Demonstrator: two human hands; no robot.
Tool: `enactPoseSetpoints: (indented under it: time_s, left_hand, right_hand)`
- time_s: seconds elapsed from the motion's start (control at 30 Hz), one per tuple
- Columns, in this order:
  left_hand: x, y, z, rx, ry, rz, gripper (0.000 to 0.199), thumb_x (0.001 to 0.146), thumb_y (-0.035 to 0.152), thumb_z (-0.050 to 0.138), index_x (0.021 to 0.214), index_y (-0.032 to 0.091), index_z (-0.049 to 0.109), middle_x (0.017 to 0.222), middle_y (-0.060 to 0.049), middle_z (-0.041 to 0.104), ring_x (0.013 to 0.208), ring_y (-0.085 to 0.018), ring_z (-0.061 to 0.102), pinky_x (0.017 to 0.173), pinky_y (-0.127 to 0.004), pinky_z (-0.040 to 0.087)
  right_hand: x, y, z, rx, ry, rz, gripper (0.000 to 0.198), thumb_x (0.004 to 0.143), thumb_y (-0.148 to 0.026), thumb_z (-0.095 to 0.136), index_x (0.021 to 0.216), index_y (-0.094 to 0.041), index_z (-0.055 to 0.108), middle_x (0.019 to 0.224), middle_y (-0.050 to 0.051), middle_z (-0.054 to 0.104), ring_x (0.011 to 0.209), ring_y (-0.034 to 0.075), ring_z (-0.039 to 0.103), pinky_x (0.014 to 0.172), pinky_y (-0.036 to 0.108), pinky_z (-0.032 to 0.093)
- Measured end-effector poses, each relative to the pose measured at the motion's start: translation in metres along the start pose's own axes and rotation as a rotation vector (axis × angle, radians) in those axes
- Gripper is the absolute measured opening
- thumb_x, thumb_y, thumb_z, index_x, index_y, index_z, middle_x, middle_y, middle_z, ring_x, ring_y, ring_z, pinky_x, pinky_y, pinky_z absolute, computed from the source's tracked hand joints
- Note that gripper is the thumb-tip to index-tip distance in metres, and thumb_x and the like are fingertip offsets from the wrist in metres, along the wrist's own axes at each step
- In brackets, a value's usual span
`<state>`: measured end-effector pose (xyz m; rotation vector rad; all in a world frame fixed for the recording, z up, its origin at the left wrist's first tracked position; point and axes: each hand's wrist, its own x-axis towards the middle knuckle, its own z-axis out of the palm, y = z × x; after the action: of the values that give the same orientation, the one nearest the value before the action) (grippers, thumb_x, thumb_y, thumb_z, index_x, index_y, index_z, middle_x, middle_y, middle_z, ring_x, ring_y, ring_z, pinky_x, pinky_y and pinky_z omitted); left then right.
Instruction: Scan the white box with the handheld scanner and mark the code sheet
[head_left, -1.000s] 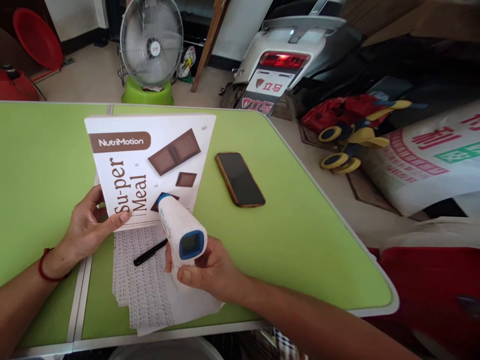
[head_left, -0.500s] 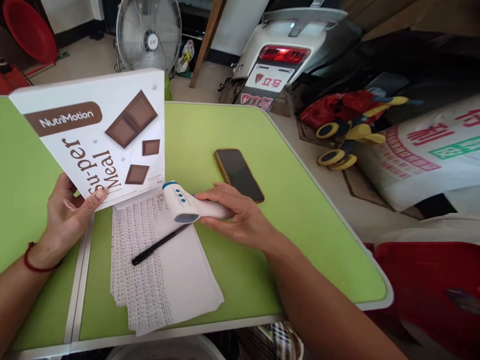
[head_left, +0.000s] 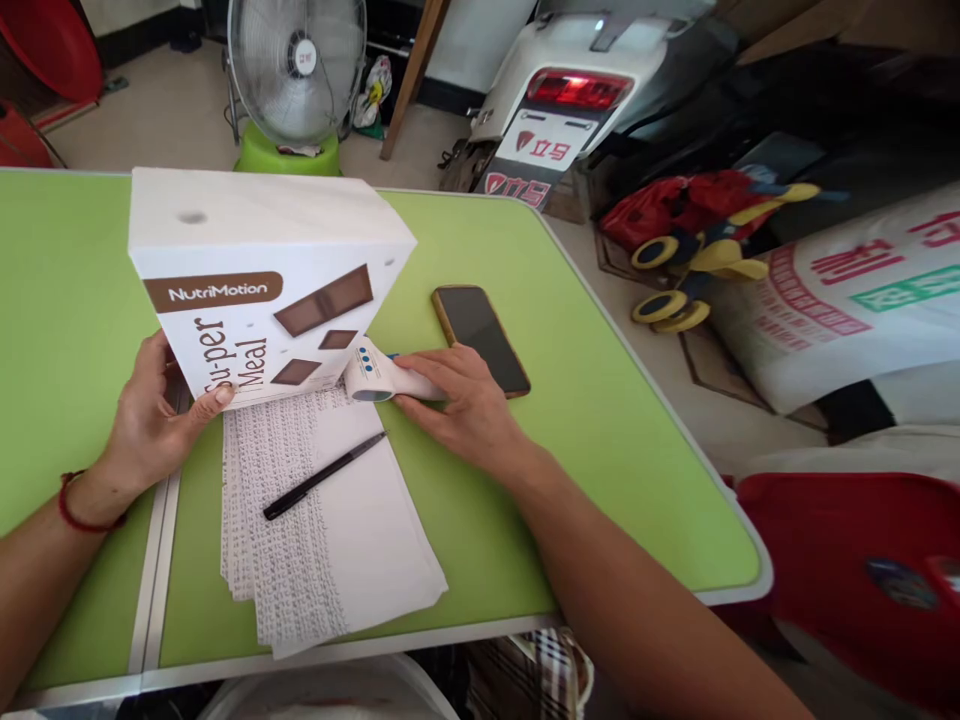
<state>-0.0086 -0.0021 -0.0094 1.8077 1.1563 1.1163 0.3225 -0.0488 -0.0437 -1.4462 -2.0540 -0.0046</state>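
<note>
My left hand [head_left: 154,420] grips the lower left corner of a white NutriMotion Super Meal box [head_left: 262,275] and holds it tilted on the green table [head_left: 600,430]. My right hand [head_left: 465,405] rests on a white and blue handheld thermometer [head_left: 375,372] that lies on its side, its head against the box's lower edge. A stack of printed papers [head_left: 330,540] lies below the box with a black pen [head_left: 322,477] on top. A dark phone [head_left: 480,338] lies face up just beyond my right hand.
Behind the table stand a floor fan [head_left: 296,65] on a green base and the rear of a white scooter [head_left: 577,100]. On the floor to the right are a red bag with yellow wheels [head_left: 697,250] and a large printed sack [head_left: 847,310].
My right hand lowered the thermometer from an upright hold onto the table and slid it toward the box. My left hand swung the box left, then back, now showing its top face.
</note>
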Motion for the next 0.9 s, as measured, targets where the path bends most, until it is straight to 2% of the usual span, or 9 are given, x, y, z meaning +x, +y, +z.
enactPoseSetpoints:
  time_s: [0.13, 0.23, 0.3, 0.43, 0.57, 0.63, 0.8, 0.9]
  left_hand:
    - [0.003, -0.001, -0.001, 0.075, -0.006, -0.079, 0.047, 0.076, 0.046, 0.077, 0.105, 0.015, 0.058, 0.113, -0.011, 0.065, 0.112, -0.032, 0.059, 0.098, -0.046, 0.048]
    - [0.005, 0.004, -0.001, 0.131, -0.011, -0.043, 0.040, 0.079, 0.049, 0.072, 0.099, 0.018, 0.058, 0.112, -0.009, 0.065, 0.111, -0.032, 0.060, 0.098, -0.046, 0.049]
    - [0.006, 0.007, -0.002, 0.203, -0.008, -0.002, 0.041, 0.079, 0.050, 0.072, 0.104, 0.020, 0.058, 0.115, -0.008, 0.064, 0.116, -0.032, 0.058, 0.101, -0.047, 0.047]
    - [0.009, 0.002, -0.003, 0.324, -0.032, -0.036, 0.066, 0.064, 0.054, 0.083, 0.115, 0.024, 0.054, 0.120, -0.010, 0.059, 0.118, -0.038, 0.054, 0.106, -0.056, 0.042]
    - [0.009, -0.008, -0.003, 0.390, -0.015, -0.071, 0.086, 0.041, 0.054, 0.093, 0.111, 0.023, 0.056, 0.112, -0.011, 0.059, 0.123, -0.045, 0.048, 0.114, -0.063, 0.026]
    - [0.008, -0.011, -0.002, 0.414, 0.019, -0.062, 0.091, 0.036, 0.052, 0.095, 0.112, 0.022, 0.056, 0.111, -0.011, 0.059, 0.123, -0.047, 0.046, 0.115, -0.065, 0.023]
    - [0.007, -0.011, -0.002, 0.474, -0.012, -0.032, 0.091, 0.041, 0.054, 0.093, 0.117, 0.022, 0.055, 0.113, -0.010, 0.060, 0.120, -0.046, 0.049, 0.112, -0.066, 0.028]
    - [0.006, -0.009, -0.001, 0.584, -0.043, -0.017, 0.086, 0.051, 0.057, 0.089, 0.120, 0.019, 0.052, 0.116, -0.011, 0.058, 0.118, -0.045, 0.050, 0.109, -0.066, 0.031]
  right_hand:
    - [0.004, -0.012, -0.008, 0.014, 0.065, -0.023, 0.030, 0.086, -0.024, 0.056, 0.115, -0.022, 0.065, 0.107, 0.012, 0.069, 0.100, 0.028, 0.063, 0.092, 0.049, 0.047]
    - [0.007, -0.025, -0.016, 0.044, 0.131, -0.053, 0.021, 0.086, -0.020, 0.058, 0.104, -0.026, 0.068, 0.093, 0.008, 0.069, 0.088, 0.025, 0.064, 0.082, 0.044, 0.050]
    - [0.007, -0.034, -0.019, 0.097, 0.122, -0.140, 0.014, 0.087, -0.019, 0.061, 0.096, -0.027, 0.069, 0.080, 0.004, 0.067, 0.077, 0.020, 0.062, 0.073, 0.040, 0.049]
    - [0.002, -0.049, -0.015, 0.151, 0.032, -0.337, 0.010, 0.087, -0.017, 0.062, 0.093, -0.023, 0.068, 0.075, 0.002, 0.065, 0.075, 0.018, 0.059, 0.069, 0.036, 0.046]
    - [-0.004, -0.057, -0.011, 0.017, -0.121, -0.374, 0.010, 0.091, -0.018, 0.059, 0.094, -0.018, 0.069, 0.080, 0.006, 0.065, 0.081, 0.021, 0.053, 0.074, 0.037, 0.043]
    - [-0.005, -0.059, -0.011, -0.035, -0.164, -0.394, 0.012, 0.093, -0.016, 0.056, 0.091, -0.018, 0.068, 0.079, 0.006, 0.064, 0.079, 0.020, 0.050, 0.075, 0.036, 0.042]
    - [-0.003, -0.057, -0.016, -0.075, -0.192, -0.421, 0.017, 0.095, -0.013, 0.051, 0.086, -0.018, 0.064, 0.077, 0.004, 0.064, 0.076, 0.018, 0.051, 0.074, 0.034, 0.040]
    - [-0.002, -0.059, -0.018, 0.108, -0.077, -0.266, 0.008, 0.094, -0.018, 0.054, 0.089, -0.019, 0.059, 0.078, 0.003, 0.064, 0.072, 0.017, 0.055, 0.067, 0.032, 0.042]
